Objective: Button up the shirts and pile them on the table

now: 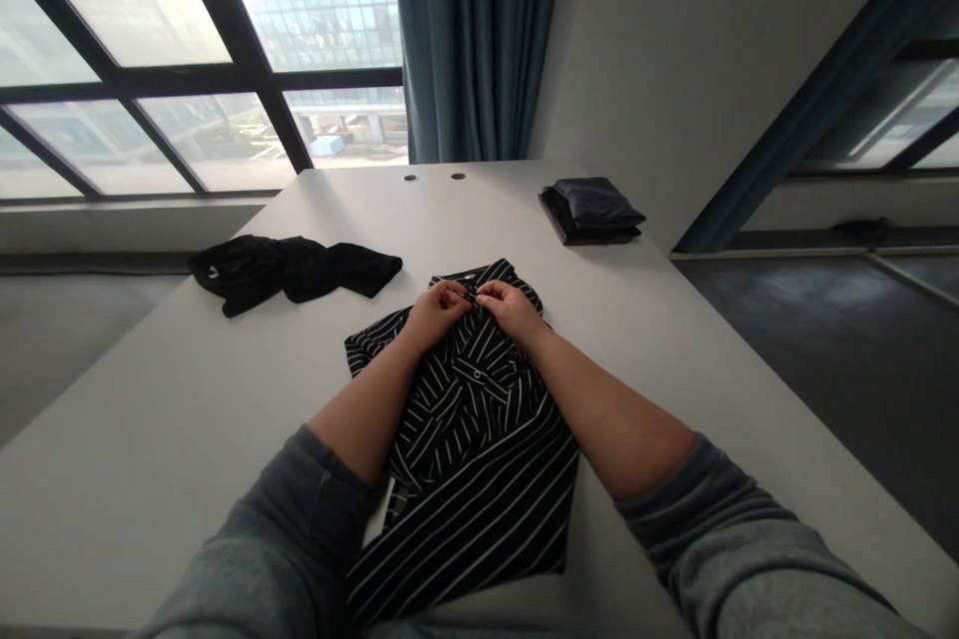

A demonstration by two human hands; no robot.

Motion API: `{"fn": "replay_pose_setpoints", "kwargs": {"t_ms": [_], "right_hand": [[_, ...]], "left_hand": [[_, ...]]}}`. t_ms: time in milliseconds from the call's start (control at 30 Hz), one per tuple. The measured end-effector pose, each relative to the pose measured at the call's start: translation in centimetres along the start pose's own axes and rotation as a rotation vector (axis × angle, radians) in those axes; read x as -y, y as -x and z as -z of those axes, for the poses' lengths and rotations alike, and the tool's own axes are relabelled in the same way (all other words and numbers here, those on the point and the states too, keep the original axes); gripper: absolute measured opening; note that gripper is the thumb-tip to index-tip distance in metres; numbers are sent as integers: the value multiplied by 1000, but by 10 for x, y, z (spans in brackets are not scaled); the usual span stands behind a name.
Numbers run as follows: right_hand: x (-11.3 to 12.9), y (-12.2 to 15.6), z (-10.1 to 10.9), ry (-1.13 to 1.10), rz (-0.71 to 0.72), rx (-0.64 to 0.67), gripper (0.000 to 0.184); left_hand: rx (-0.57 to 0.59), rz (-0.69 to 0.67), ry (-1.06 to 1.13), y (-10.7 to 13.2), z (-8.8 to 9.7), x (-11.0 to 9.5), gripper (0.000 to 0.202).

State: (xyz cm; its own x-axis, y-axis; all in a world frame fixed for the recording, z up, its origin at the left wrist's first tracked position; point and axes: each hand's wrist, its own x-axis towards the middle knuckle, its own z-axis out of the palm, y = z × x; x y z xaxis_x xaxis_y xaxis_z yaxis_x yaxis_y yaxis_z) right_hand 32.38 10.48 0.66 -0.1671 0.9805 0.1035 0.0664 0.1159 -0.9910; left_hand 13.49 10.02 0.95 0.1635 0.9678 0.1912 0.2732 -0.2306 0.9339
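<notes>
Black striped shirt (472, 429) lying mid-desk (150, 439), toward near edge. My L hand (439, 312) and R hand (511, 310) both pinching its top btn (471, 293) at collar. Crumpled black cloth (292, 272) to its left, folded dark clothes (591, 210) toward far R corner.

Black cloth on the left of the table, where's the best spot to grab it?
Probably the narrow twisted middle of the black cloth, pinching down from above on your side. It lies bunched on the table, and that waist gathers its folds, so one grip should lift both wider ends. Your left hand, on the striped shirt, is the nearer one.
</notes>
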Motion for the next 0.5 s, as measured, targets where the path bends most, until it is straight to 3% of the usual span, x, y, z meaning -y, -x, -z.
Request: {"fn": "replay_pose_setpoints", "kwargs": {"t_ms": [133, 233, 500], "right_hand": [[1, 0, -1, -142, -104, -5, 41], [3, 0, -1, -213, -104, 33, 44], [8, 1, 2, -185, -146, 68, 41]], "left_hand": [[28, -87, -59, 3, -1, -5, 15], [33, -147, -82, 7, -2, -10, 17], [38, -137, -73, 3, -3, 0, 15]]}}
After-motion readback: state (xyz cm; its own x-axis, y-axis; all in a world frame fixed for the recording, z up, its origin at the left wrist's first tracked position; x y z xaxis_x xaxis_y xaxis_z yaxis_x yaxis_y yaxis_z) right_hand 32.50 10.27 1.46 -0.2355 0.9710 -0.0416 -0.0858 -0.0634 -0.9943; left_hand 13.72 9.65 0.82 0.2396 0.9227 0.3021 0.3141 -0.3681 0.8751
